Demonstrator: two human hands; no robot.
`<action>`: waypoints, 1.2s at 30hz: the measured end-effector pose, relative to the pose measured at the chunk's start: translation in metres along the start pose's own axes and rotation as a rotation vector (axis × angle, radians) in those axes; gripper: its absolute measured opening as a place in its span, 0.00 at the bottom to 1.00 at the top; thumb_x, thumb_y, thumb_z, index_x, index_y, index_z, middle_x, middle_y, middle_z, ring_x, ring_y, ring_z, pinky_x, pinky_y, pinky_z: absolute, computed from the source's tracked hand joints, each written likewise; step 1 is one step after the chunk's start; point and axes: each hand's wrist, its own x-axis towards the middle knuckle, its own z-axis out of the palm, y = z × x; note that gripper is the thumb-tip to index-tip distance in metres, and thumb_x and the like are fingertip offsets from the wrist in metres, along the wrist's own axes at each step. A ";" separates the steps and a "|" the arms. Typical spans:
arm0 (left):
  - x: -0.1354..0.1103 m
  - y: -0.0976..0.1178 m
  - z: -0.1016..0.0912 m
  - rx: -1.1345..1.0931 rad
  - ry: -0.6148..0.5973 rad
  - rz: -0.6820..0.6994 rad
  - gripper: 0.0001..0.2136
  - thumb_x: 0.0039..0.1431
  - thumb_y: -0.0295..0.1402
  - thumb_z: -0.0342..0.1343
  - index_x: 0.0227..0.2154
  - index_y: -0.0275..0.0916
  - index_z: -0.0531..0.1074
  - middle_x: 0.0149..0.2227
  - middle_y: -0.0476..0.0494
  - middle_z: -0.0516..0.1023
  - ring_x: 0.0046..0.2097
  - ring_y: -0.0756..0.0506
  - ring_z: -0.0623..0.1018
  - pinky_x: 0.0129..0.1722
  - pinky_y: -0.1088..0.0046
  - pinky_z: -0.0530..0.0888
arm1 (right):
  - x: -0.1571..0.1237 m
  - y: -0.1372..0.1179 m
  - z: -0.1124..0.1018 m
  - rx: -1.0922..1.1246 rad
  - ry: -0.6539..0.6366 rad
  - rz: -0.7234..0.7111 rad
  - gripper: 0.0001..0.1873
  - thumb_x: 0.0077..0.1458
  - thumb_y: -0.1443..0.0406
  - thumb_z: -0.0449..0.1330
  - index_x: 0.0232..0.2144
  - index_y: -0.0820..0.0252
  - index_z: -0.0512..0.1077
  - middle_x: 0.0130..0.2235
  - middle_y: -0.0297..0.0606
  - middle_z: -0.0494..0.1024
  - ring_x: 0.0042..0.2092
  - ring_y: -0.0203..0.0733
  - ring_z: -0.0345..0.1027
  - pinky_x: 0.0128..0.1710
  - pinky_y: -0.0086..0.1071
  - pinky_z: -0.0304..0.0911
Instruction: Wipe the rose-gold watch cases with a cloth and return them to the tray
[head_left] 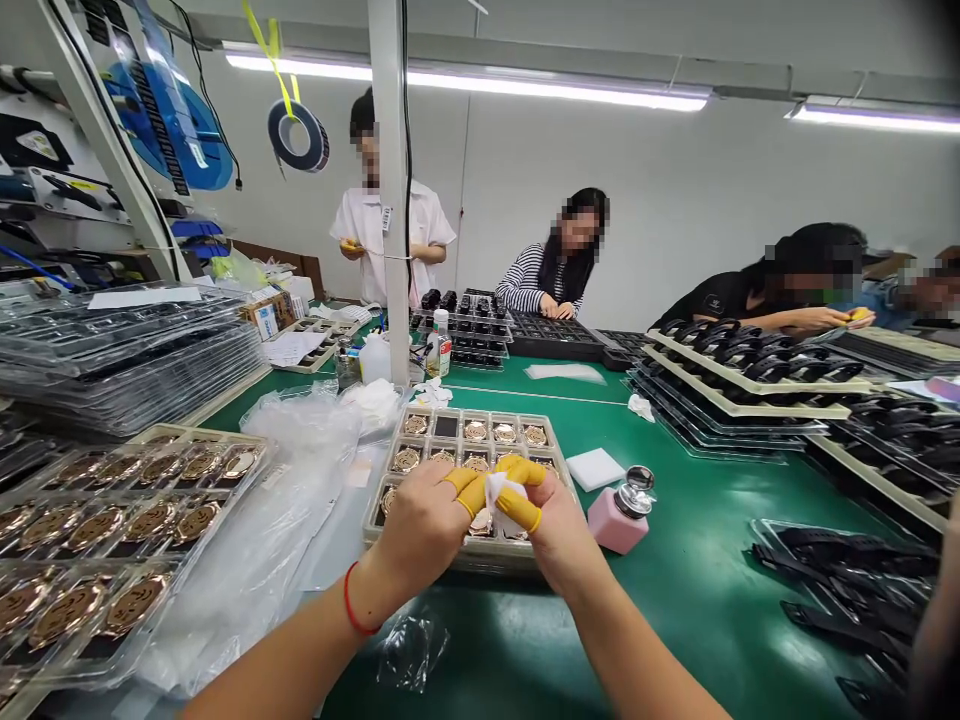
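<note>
My left hand (425,510) and my right hand (556,515) meet fingertip to fingertip above a beige tray (373,515). Yellow finger cots cover several fingertips on both. A white wipe (495,487) is pinched in my right fingers and touches my left fingertips. The left fingers are closed too, but whatever they grip is hidden behind the cots and wipe. Round rose-gold watch cases (407,459) lie in the tray's compartments below, partly covered by my hands. A pink pump bottle (619,517) with a metal top stands right of the tray, by a white pad (595,469).
More watch cases fill trays (247,455) at left, beside clear plastic bags (281,500). Stacked trays of black watches (757,375) and loose black straps (840,575) lie at right. A post (391,200) rises behind my tray. Several co-workers sit or stand across the green table (697,560).
</note>
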 end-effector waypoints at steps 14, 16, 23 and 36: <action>0.000 0.013 -0.003 -1.074 0.007 -0.620 0.11 0.60 0.40 0.55 0.37 0.38 0.76 0.31 0.45 0.79 0.31 0.49 0.75 0.33 0.76 0.72 | -0.005 0.003 -0.003 0.091 -0.229 -0.105 0.09 0.48 0.60 0.68 0.35 0.48 0.79 0.34 0.35 0.77 0.39 0.42 0.69 0.41 0.35 0.63; 0.000 0.015 -0.002 -1.089 0.037 -0.663 0.11 0.60 0.40 0.56 0.36 0.38 0.76 0.31 0.46 0.79 0.30 0.50 0.74 0.32 0.77 0.71 | -0.007 0.006 0.000 0.055 -0.226 -0.168 0.10 0.48 0.62 0.67 0.36 0.46 0.79 0.35 0.35 0.77 0.40 0.42 0.69 0.42 0.35 0.63; 0.004 0.015 -0.008 -0.771 -0.152 -0.596 0.09 0.59 0.30 0.55 0.42 0.40 0.71 0.38 0.45 0.78 0.38 0.46 0.76 0.41 0.70 0.72 | -0.008 0.008 -0.002 -0.341 0.006 -0.481 0.13 0.53 0.63 0.64 0.41 0.40 0.77 0.38 0.34 0.75 0.44 0.41 0.65 0.46 0.34 0.60; 0.008 -0.011 -0.017 -0.343 -0.182 -0.047 0.10 0.64 0.32 0.49 0.37 0.39 0.76 0.32 0.42 0.79 0.33 0.47 0.76 0.33 0.72 0.71 | -0.001 -0.005 -0.009 -0.013 -0.246 0.136 0.11 0.37 0.60 0.73 0.25 0.55 0.77 0.30 0.33 0.74 0.34 0.38 0.67 0.37 0.32 0.63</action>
